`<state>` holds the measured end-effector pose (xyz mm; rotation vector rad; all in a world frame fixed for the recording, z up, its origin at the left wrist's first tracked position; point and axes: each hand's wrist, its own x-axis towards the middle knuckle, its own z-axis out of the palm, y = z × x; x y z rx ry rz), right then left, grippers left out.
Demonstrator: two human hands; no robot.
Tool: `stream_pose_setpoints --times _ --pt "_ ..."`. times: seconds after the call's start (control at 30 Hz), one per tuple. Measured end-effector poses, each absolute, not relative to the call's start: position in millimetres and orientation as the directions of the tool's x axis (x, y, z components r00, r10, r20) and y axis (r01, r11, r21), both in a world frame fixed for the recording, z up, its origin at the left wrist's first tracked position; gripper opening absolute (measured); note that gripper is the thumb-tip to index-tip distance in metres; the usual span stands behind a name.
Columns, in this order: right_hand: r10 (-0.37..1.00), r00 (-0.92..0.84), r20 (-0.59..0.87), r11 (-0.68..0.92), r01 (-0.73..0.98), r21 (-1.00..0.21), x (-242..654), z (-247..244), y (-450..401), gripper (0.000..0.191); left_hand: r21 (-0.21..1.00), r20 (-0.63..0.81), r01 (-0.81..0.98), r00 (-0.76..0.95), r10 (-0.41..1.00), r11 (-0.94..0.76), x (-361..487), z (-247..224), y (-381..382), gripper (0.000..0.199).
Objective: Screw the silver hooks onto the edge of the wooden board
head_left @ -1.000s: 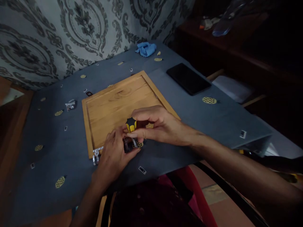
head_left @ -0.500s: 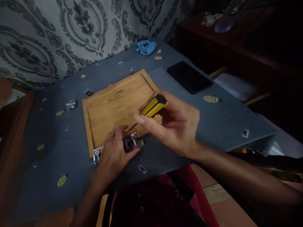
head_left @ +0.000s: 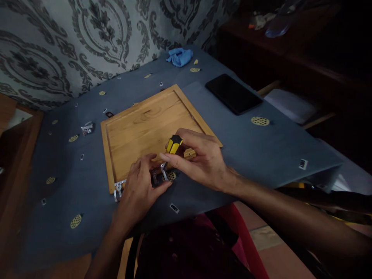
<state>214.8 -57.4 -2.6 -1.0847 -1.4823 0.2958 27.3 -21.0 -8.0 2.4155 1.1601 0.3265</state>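
Observation:
A framed wooden panel (head_left: pixel 142 131) lies flat on the blue tablecloth. My right hand (head_left: pixel 200 161) is closed round a yellow and black screwdriver (head_left: pixel 174 144) above the panel's near edge; its tip is hidden. Beside it, my left hand (head_left: pixel 141 182) grips a metal hinge (head_left: pixel 163 170) at that same edge, fingers on the panel side and thumb on the near side. Part of this hinge is covered by my fingers. Another metal hinge (head_left: pixel 118 189) sits at the panel's near left corner, just left of my left hand.
A loose metal hinge (head_left: pixel 87 128) lies left of the panel. Behind the panel is a small dark piece (head_left: pixel 109 114). A black phone or tablet (head_left: pixel 233 94) rests at the right, and a crumpled blue cloth (head_left: pixel 179 57) near the patterned wall covering (head_left: pixel 101 35).
My right hand has moved down and left with the screwdriver, which now stands more upright close to the hinge. The left hand has stayed in place.

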Motion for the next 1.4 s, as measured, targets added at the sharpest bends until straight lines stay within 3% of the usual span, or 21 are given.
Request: stream_pose_setpoints --times 0.2,0.43,0.5,0.57,0.73,0.87,1.13,1.4 --pt "0.810 0.063 0.583 0.519 0.386 -0.763 215.9 0.5 -58.5 0.028 0.459 0.044 0.671 0.637 0.769 -0.582 26.2 -9.3 -20.7 0.054" --pt "0.908 -0.198 0.370 0.403 0.171 -0.899 228.8 16.0 -54.1 0.011 0.458 0.083 0.643 0.657 0.750 -0.614 27.1 -10.9 -20.7 0.054" --pt "0.887 -0.275 0.372 0.411 0.102 -0.906 232.9 17.8 -51.8 0.007 0.449 0.108 0.639 0.655 0.748 -0.625 26.6 -12.1 -20.8 0.059" --pt "0.866 -0.294 0.404 0.443 0.077 -0.893 234.6 17.4 -49.9 0.015 0.443 0.116 0.640 0.654 0.747 -0.628 25.7 -13.0 -20.9 0.062" --pt "0.829 -0.194 0.525 0.560 0.264 -0.786 226.4 11.3 -47.7 0.028 0.422 0.074 0.664 0.654 0.753 -0.617 24.8 -12.9 -20.4 0.054" --pt "0.807 -0.082 0.585 0.553 0.453 -0.699 214.9 5.0 -48.7 0.034 0.426 0.051 0.673 0.649 0.759 -0.604 25.9 -12.2 -19.7 0.050" --pt "0.689 0.280 0.669 0.479 0.517 -0.709 214.3 14.2 -57.7 0.032 0.508 0.016 0.666 0.626 0.779 -0.546 27.6 -8.1 -20.2 0.056" --pt "0.719 0.154 0.677 0.524 0.520 -0.675 214.9 2.9 -55.9 0.037 0.485 0.042 0.665 0.631 0.775 -0.568 27.7 -9.8 -19.8 0.059"
